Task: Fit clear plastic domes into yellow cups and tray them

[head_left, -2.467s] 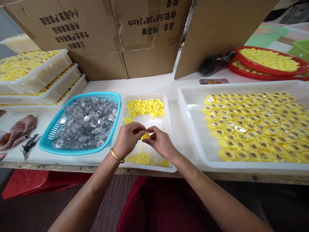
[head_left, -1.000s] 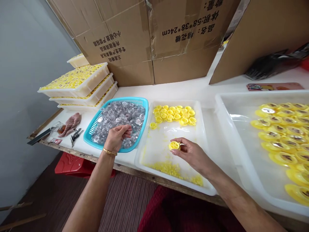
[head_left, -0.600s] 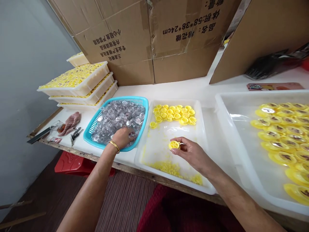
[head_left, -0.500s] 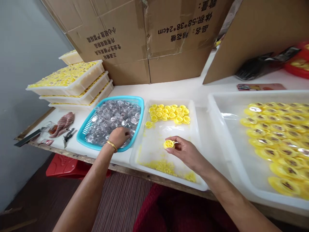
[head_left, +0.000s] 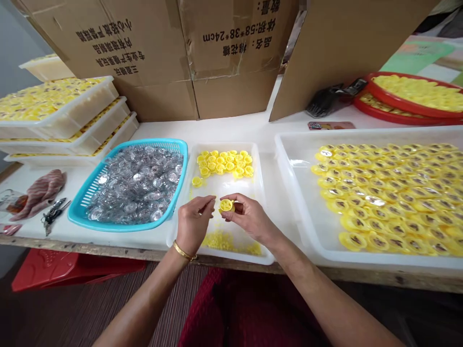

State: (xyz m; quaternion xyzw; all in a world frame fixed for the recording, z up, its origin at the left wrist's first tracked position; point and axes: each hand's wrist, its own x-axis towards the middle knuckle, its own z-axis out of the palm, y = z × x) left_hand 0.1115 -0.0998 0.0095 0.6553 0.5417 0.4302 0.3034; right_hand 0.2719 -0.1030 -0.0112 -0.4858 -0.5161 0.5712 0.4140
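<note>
My right hand pinches a small yellow cup by its side, with the open mouth facing me and yellow bits inside. Close to its left, my left hand has thumb and fingers pressed together; whatever sits between them is too small or clear to make out. Both hands are over a shallow white tray. Several more yellow cups stand at its far end, and loose yellow crumbs lie at the near end. To the left, a blue basket is full of clear plastic pieces.
A large white tray on the right holds rows of yellow cups with dark centres. Stacked trays, keys and a striped cloth are left. Cardboard walls the back; red trays stand beyond.
My left hand has left the blue basket and come right, beside the yellow cup. My right hand still holds that cup. The view has swung to the right.
</note>
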